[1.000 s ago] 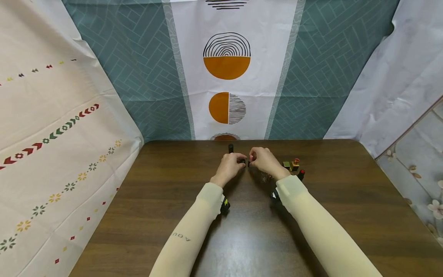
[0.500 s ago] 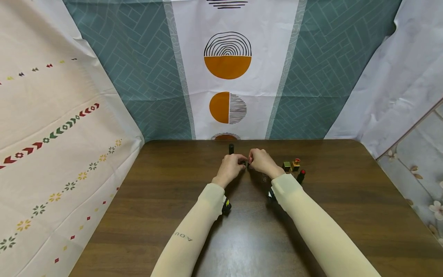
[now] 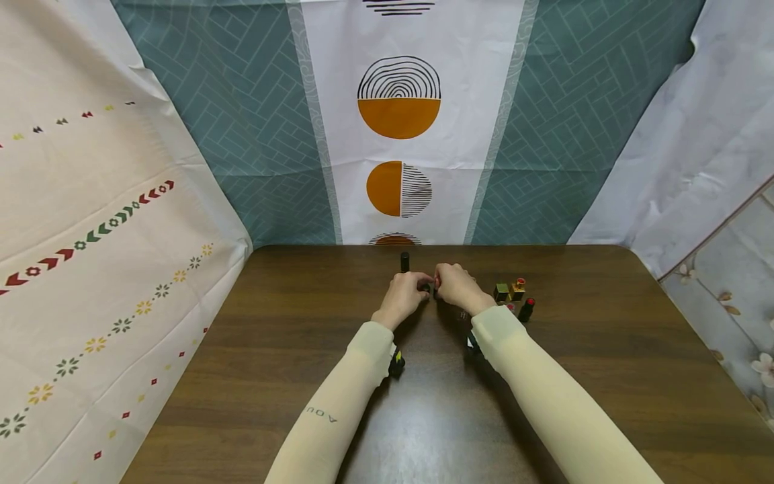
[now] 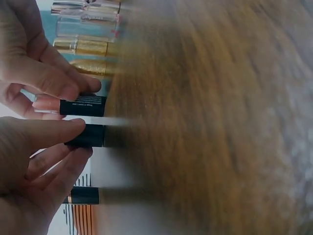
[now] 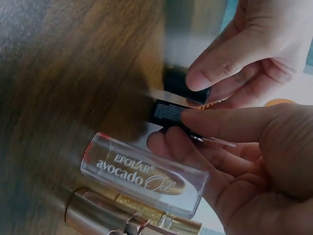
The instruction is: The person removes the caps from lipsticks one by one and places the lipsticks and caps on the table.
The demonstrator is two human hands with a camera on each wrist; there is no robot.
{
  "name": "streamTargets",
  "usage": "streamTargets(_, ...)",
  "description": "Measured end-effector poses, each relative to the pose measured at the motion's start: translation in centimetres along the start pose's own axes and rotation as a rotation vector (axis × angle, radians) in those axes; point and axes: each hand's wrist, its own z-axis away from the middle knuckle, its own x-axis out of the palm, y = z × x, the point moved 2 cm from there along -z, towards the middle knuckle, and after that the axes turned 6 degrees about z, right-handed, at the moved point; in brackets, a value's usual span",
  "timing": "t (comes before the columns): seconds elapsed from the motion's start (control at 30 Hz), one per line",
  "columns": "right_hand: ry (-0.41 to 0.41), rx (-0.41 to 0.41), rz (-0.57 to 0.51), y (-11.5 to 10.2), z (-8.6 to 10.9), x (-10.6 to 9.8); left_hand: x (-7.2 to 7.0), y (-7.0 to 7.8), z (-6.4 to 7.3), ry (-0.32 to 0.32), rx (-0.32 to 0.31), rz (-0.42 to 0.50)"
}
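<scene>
In the head view my left hand point(image 3: 399, 297) and right hand point(image 3: 457, 288) are side by side near the table's far edge. The left thumb and fingers pinch a short black cylinder point(image 4: 87, 136) low at the tabletop. My right hand grips a lipstick tube point(image 4: 84, 105) with a black, labelled base and a see-through, pinkish upper part; fingers cover some of it. In the right wrist view this black base point(image 5: 168, 112) is right beside the left hand's black cylinder point(image 5: 183, 86), both upright on the wood.
Beyond the left hand stands another black tube point(image 3: 405, 262). By the right hand are a clear "avocado Oil" lip balm case point(image 5: 146, 174), a rose-gold tube point(image 5: 100, 213), two gold pieces point(image 3: 501, 292) and a red-tipped black lipstick point(image 3: 527, 310). Patterned cloths hang around the wooden table point(image 3: 272, 349).
My right hand has shifted slightly left and nearer me, its fingers now close against the left hand's. The left hand has hardly moved. The red-tipped lipstick shows more fully.
</scene>
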Motion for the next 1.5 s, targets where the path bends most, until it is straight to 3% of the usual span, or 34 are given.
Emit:
streamTargets(0.3,-0.015,-0.039,0.010,-0.4,0.6,-0.5,-0.2,0.1,0.4,-0.020,-0.006,0.007)
streamTargets(0.5,0.024,-0.076,-0.005,-1.0,1.3,-1.9,-0.9,0.6,0.6,-0.015,0.016,0.039)
streamTargets(0.77,0.124,-0.044,-0.075,-1.0,2.1,-2.8,-2.0,1.0,1.0,0.021,0.052,0.048)
streamTargets(1.03,0.284,-0.095,-0.210,-1.0,2.2,-2.4,-3.0,0.8,1.0,0.059,0.066,0.042)
streamTargets(1.2,0.278,-0.117,-0.332,-1.2,2.4,-2.2,-4.0,0.6,0.9,0.101,0.074,0.034)
streamTargets(1.5,0.193,-0.126,-0.388,-1.9,2.2,-1.9,-6.0,0.3,0.1,0.204,0.056,0.057)
